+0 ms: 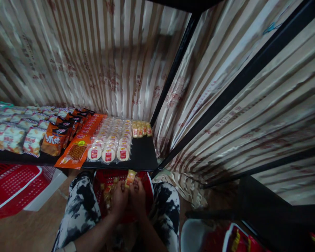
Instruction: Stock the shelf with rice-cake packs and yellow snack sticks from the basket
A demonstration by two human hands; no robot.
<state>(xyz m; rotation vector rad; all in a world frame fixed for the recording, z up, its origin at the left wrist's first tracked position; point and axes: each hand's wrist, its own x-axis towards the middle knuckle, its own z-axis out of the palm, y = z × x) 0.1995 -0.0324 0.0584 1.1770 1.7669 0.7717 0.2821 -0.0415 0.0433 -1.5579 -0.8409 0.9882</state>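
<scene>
While both hands are working over the red basket (pixel 147 182) on the lap, the left hand (pixel 120 199) and right hand (pixel 138 196) are pinching one yellow packet (pixel 130 177) together, probably mid-restock; placing it calls for reaching the shelf (pixel 143 154).

Hands in my view: two, left hand (pixel 120 200) and right hand (pixel 138 197)
Yellow packets held up: one, yellow packet (pixel 130 177)
Red baskets on my lap: one, red basket (pixel 148 185)
Yellow packets on black shelf (pixel 143 155): I count four (pixel 141 129)
Long orange packs: I count two (pixel 77 148)
Round white snacks, front row: three (pixel 108 154)
</scene>
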